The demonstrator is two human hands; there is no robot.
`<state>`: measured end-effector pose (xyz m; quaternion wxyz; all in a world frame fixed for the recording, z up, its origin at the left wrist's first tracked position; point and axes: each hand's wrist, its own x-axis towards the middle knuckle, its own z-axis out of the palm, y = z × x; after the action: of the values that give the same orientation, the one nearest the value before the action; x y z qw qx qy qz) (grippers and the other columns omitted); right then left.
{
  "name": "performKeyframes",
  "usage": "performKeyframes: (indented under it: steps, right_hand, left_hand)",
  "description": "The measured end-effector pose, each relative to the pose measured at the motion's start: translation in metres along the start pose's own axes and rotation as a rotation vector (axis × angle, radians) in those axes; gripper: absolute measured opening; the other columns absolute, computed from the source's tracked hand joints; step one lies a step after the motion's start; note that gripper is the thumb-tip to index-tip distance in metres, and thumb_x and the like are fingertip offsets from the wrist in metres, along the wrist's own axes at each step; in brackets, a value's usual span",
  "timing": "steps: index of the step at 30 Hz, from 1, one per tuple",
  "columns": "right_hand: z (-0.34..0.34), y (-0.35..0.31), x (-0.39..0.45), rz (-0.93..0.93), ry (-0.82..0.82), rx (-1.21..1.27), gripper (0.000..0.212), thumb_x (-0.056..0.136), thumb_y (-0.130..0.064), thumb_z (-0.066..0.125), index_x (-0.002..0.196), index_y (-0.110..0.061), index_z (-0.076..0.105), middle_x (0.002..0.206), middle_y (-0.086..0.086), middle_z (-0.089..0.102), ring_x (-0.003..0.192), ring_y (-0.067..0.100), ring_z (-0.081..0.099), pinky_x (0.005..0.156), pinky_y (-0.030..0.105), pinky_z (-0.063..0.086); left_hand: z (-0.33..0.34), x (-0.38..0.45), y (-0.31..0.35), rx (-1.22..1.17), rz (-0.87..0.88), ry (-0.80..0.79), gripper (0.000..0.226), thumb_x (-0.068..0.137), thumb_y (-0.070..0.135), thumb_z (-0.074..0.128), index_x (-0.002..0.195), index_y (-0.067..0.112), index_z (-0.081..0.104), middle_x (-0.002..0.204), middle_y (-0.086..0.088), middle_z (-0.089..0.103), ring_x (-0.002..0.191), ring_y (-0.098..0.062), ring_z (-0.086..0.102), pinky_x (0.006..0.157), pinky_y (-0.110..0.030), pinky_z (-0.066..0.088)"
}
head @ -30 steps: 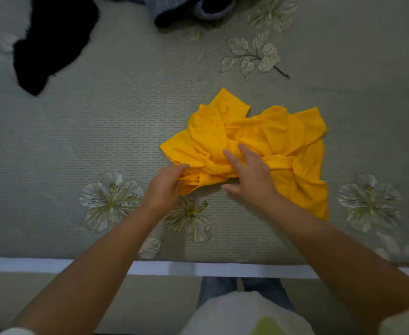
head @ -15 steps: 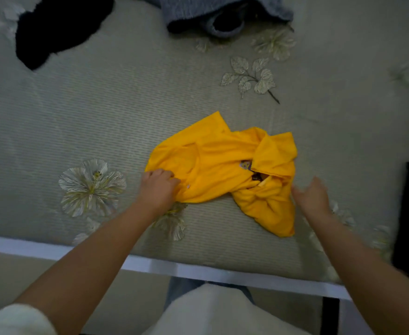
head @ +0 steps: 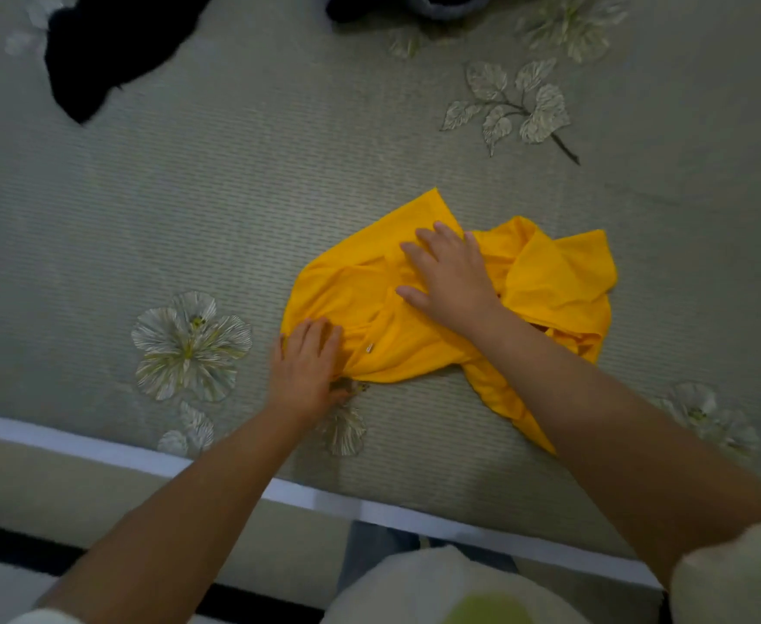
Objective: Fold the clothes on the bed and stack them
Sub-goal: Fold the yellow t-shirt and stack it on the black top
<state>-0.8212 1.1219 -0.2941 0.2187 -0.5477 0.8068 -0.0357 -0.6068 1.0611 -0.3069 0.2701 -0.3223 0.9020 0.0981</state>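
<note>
A crumpled yellow garment (head: 554, 281) lies on the grey-green bed cover (head: 234, 209) near the bed's front edge. My left hand (head: 306, 371) rests on the garment's near left corner with its fingers laid over the cloth. My right hand (head: 450, 277) lies flat on the middle of the garment, fingers spread and straight, pressing it down. The right side of the garment is bunched in folds, and a strip of it trails toward the front edge under my right forearm.
A black garment (head: 108, 47) lies at the far left of the bed. A grey-blue garment (head: 437, 6) shows at the top edge. The bed's white front edge (head: 306, 493) runs across below my hands. Flower and leaf prints dot the cover.
My right hand has come from the garment's right side onto its middle and now presses it flat. My left hand stays at the near left corner.
</note>
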Motion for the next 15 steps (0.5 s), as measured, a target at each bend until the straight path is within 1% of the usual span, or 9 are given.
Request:
performKeyframes:
  steps: [2, 3, 4, 6, 7, 9, 12, 13, 15]
  right_hand:
    - [0.004, -0.001, 0.01, -0.032, -0.039, -0.048, 0.067, 0.087, -0.05, 0.049, 0.142, -0.019, 0.028, 0.151, 0.005, 0.022, 0.141, 0.023, 0.009, 0.111, 0.048, 0.0]
    - [0.005, -0.001, 0.015, -0.033, -0.064, -0.067, 0.068, 0.087, -0.051, 0.048, 0.143, -0.019, 0.026, 0.151, 0.005, 0.023, 0.141, 0.022, 0.009, 0.111, 0.05, 0.0]
    - [0.005, -0.001, 0.021, -0.027, -0.088, -0.073, 0.068, 0.087, -0.051, 0.047, 0.143, -0.019, 0.025, 0.15, 0.005, 0.025, 0.141, 0.022, 0.01, 0.11, 0.052, 0.0]
    - [0.005, -0.001, 0.03, -0.005, -0.124, -0.064, 0.066, 0.088, -0.047, 0.048, 0.142, -0.017, 0.026, 0.144, 0.009, 0.036, 0.139, 0.024, 0.017, 0.11, 0.052, 0.001]
    - [0.005, -0.001, 0.033, 0.01, -0.128, -0.059, 0.064, 0.088, -0.045, 0.05, 0.141, -0.016, 0.029, 0.14, 0.011, 0.041, 0.136, 0.026, 0.023, 0.11, 0.052, 0.004]
    - [0.003, 0.002, 0.035, 0.044, -0.106, -0.068, 0.057, 0.086, -0.043, 0.054, 0.133, -0.012, 0.042, 0.131, 0.015, 0.049, 0.127, 0.031, 0.034, 0.108, 0.047, 0.015]
    - [-0.003, 0.006, 0.033, 0.029, -0.124, -0.118, 0.044, 0.086, -0.041, 0.055, 0.116, -0.008, 0.058, 0.117, 0.018, 0.058, 0.116, 0.035, 0.044, 0.094, 0.04, 0.033]
    - [-0.006, 0.008, 0.031, 0.016, -0.147, -0.104, 0.04, 0.087, -0.039, 0.055, 0.11, -0.006, 0.062, 0.113, 0.018, 0.06, 0.113, 0.035, 0.046, 0.089, 0.039, 0.036]
    - [-0.012, 0.012, 0.024, -0.018, -0.166, -0.007, 0.034, 0.087, -0.035, 0.057, 0.1, -0.004, 0.064, 0.104, 0.019, 0.062, 0.107, 0.035, 0.05, 0.081, 0.037, 0.037]
  left_hand:
    - [0.006, -0.012, -0.017, -0.008, -0.04, -0.004, 0.087, 0.08, 0.053, 0.058, 0.146, 0.018, 0.013, 0.153, -0.007, 0.011, 0.14, -0.023, 0.009, 0.11, -0.041, 0.009]
    - [0.006, -0.018, -0.023, -0.033, -0.04, 0.021, 0.088, 0.078, 0.048, 0.064, 0.145, 0.013, 0.02, 0.151, -0.012, 0.019, 0.138, -0.029, 0.019, 0.108, -0.044, 0.016]
    - [0.004, -0.023, -0.029, -0.063, -0.029, 0.045, 0.087, 0.07, 0.038, 0.075, 0.14, 0.006, 0.033, 0.143, -0.02, 0.034, 0.13, -0.036, 0.035, 0.102, -0.049, 0.029]
    - [0.006, -0.031, -0.039, -0.161, 0.01, 0.189, 0.075, 0.05, 0.014, 0.089, 0.117, -0.004, 0.059, 0.111, -0.027, 0.061, 0.094, -0.043, 0.062, 0.074, -0.054, 0.049]
    - [0.008, -0.033, -0.043, -0.185, 0.02, 0.246, 0.067, 0.047, 0.006, 0.089, 0.108, -0.005, 0.064, 0.1, -0.026, 0.065, 0.082, -0.042, 0.065, 0.064, -0.052, 0.051]
    - [0.01, -0.034, -0.047, -0.202, 0.056, 0.269, 0.05, 0.052, -0.002, 0.085, 0.098, -0.003, 0.068, 0.087, -0.024, 0.067, 0.07, -0.038, 0.065, 0.057, -0.045, 0.051]
    - [0.007, -0.029, -0.05, -0.383, -0.032, 0.316, 0.01, 0.074, 0.007, 0.069, 0.082, 0.002, 0.07, 0.063, -0.012, 0.061, 0.055, -0.027, 0.057, 0.05, -0.033, 0.046]
    - [0.006, -0.027, -0.05, -0.416, 0.022, 0.341, 0.009, 0.072, 0.005, 0.068, 0.079, 0.001, 0.071, 0.058, -0.012, 0.06, 0.051, -0.027, 0.057, 0.046, -0.032, 0.046]
    - [0.007, -0.026, -0.047, -0.384, 0.206, 0.355, 0.021, 0.054, -0.005, 0.079, 0.074, -0.001, 0.073, 0.059, -0.017, 0.063, 0.049, -0.03, 0.061, 0.043, -0.033, 0.049]
